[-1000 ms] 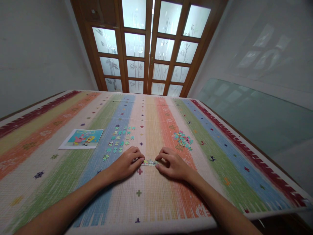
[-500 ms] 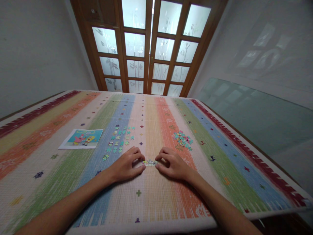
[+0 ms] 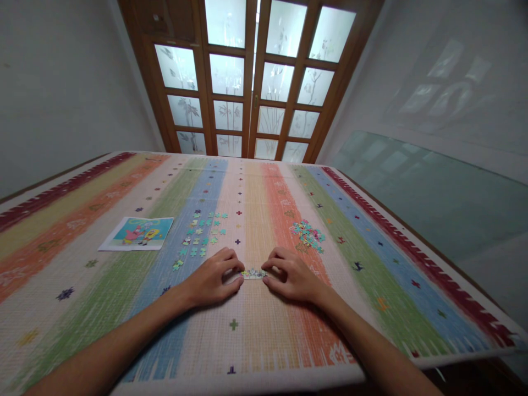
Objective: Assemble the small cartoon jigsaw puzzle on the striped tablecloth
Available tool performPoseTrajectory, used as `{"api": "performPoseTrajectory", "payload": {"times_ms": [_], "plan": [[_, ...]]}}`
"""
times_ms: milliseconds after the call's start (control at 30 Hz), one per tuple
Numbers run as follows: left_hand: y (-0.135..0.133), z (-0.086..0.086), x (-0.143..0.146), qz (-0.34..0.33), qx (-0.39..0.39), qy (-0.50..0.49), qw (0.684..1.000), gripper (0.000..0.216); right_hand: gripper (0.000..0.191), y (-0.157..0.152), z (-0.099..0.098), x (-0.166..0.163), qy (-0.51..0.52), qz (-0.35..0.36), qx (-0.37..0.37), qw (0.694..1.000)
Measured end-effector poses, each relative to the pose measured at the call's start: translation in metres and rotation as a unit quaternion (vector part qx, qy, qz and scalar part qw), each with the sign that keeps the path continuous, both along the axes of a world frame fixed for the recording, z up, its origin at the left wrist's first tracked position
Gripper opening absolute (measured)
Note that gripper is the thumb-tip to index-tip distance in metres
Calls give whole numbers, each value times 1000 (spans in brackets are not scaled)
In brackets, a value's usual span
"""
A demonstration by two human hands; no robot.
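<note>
A short strip of joined jigsaw puzzle pieces (image 3: 253,274) lies on the striped tablecloth in front of me. My left hand (image 3: 218,276) pinches its left end between thumb and fingers. At the right end, my right hand (image 3: 289,275) grips it the same way. The fingertips cover both ends of the strip. Beyond my left hand, loose turquoise and green puzzle pieces (image 3: 205,224) lie spread out in rough rows. Past my right hand sits a heap of mixed puzzle pieces (image 3: 308,236), some overlapping.
A printed cartoon picture (image 3: 140,233) lies flat on the left of the table. The striped tablecloth (image 3: 264,341) covers the table up to its front edge. Wooden doors with frosted panes (image 3: 249,82) stand behind, and a glass panel (image 3: 433,181) leans at the right wall.
Hardly anything differs. Both hands stay on the ends of the strip, with only a very slight shift of the fingers.
</note>
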State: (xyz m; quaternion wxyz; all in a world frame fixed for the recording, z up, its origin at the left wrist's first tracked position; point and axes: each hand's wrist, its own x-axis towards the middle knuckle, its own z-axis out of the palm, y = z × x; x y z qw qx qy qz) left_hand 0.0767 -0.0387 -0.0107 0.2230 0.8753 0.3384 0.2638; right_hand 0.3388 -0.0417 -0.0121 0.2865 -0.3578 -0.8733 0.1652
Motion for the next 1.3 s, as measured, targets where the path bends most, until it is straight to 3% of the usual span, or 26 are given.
{"api": "performPoseTrajectory", "payload": {"times_ms": [633,1300], "plan": [[-2,-2,4,6,4,-5,1000,13,13,0,-1,0,0,7,8,1000],[-10,-7,15,17,69,21,997,18,10,1,-7,-3,6,6,13,1000]]}}
